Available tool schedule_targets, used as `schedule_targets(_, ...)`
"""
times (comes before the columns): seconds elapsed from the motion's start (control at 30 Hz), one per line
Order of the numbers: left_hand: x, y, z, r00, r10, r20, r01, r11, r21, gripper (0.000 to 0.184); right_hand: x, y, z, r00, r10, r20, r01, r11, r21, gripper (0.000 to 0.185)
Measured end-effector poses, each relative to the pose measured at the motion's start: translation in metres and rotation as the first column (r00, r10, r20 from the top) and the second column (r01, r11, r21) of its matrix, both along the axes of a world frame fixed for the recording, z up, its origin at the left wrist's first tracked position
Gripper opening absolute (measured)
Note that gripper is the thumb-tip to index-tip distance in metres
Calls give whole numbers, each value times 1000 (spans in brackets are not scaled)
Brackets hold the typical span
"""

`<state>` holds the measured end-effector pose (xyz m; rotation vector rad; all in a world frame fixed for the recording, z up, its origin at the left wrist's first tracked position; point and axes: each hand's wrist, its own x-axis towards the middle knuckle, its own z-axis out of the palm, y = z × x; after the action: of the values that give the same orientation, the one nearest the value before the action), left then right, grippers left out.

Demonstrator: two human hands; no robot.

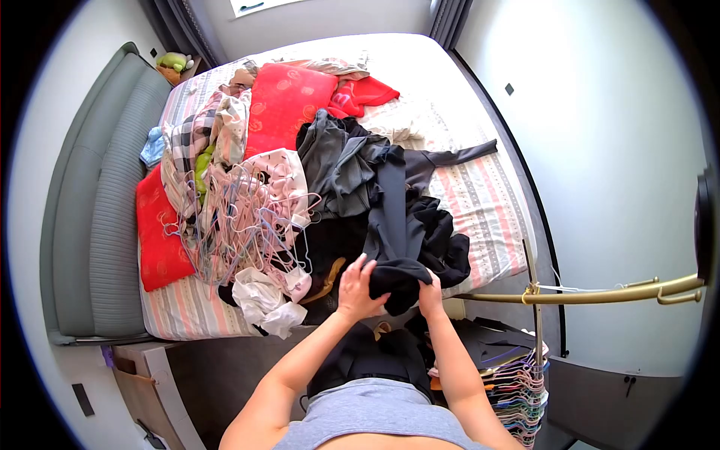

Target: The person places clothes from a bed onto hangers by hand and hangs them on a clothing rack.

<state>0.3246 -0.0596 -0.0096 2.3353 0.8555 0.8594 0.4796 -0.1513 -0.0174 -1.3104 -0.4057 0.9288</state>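
A black garment [401, 282] is stretched between my two hands at the near edge of the bed. My left hand [358, 289] grips its left side, the thumb under the cloth. The right side is pinched in my right hand [430, 294]. Beyond it, a long dark grey garment [391, 204] runs up the bed; I cannot tell whether the two are joined. More dark clothes [341, 161] lie heaped behind, and crumpled black clothing [442, 240] is at the right. Left of my hands is a tangled pile of pink and pale hangers [251, 214].
Red cushions [289, 101] and crumpled bedding lie on the striped bed [487, 225]. White cloth [262, 296] sits by the near edge. At my right, a gold-coloured rail [600, 298] crosses above several garments on hangers [517, 397]. A grey headboard [112, 202] stands left.
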Motion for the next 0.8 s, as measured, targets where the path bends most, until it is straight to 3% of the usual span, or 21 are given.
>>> schedule_targets(0.03,-4,-7,2,995,52,-81,-53,999,-9,69,-3,-3,7,995,53,-86,-52,999,14,17)
schedule_targets(0.07,-7,-9,-10,997,-21,-75,18,999,-31,64,-6,-7,12,980,106,-171,-102,994,31,17)
schedule_targets(0.1,-7,-13,-11,982,-57,-183,4,961,-278,61,-9,-11,15,954,160,-255,-152,987,51,18)
schedule_targets(0.13,-8,-18,-12,991,-15,-133,-46,896,-441,56,-10,-13,11,930,121,-348,-119,993,25,13)
schedule_targets(0.17,-10,-21,-12,995,39,-89,-85,803,-590,52,-10,-16,5,958,24,-287,-30,999,-15,12)
schedule_targets(0.2,-14,-24,-16,994,79,77,-16,792,-611,47,-9,-16,-1,973,-68,-220,60,997,-45,10)
schedule_targets(0.23,-16,-26,-20,972,111,205,57,740,-670,43,-9,-17,-6,976,-157,-151,148,987,-67,9)
schedule_targets(0.27,-21,-30,-24,953,128,273,111,693,-712,38,-10,-19,-11,950,-222,220,238,970,-47,15)
schedule_targets(0.33,-31,-40,-11,918,202,341,159,600,-784,32,-16,-21,1,702,-208,681,266,964,19,28)
schedule_targets(0.37,-36,-46,-7,905,256,341,152,554,-819,30,-20,-25,7,504,-225,834,252,962,107,33)
schedule_targets(0.43,-48,-54,4,889,315,331,133,514,-847,28,-39,-31,28,473,-99,875,-27,992,126,42)
schedule_targets(0.47,-54,-60,10,891,321,322,118,521,-846,28,-51,-32,28,555,53,830,-144,989,34,51)
schedule_targets(0.5,-60,-65,13,892,326,312,104,525,-845,28,-64,-31,20,627,93,773,-137,991,-8,56)
schedule_targets(0.57,-72,-72,4,862,355,362,131,534,-835,25,-80,-30,1,861,232,453,-150,966,-211,57)
schedule_targets(0.6,-78,-74,1,843,371,389,144,541,-828,24,-79,-27,-23,910,291,296,-218,942,-256,55)
schedule_targets(0.63,-86,-76,3,784,470,407,151,491,-858,22,-80,-25,-39,937,343,72,-315,913,-258,49)
schedule_targets(0.7,-106,-76,9,642,644,416,185,397,-899,20,-92,-28,-43,909,407,-88,-414,866,-280,44)
schedule_targets(0.73,-118,-76,11,579,712,397,209,341,-916,19,-102,-29,-45,907,415,-78,-419,860,-291,43)
schedule_targets(0.8,-148,-70,-3,495,778,386,145,364,-920,22,-122,-29,-42,889,455,-46,-443,833,-330,40)
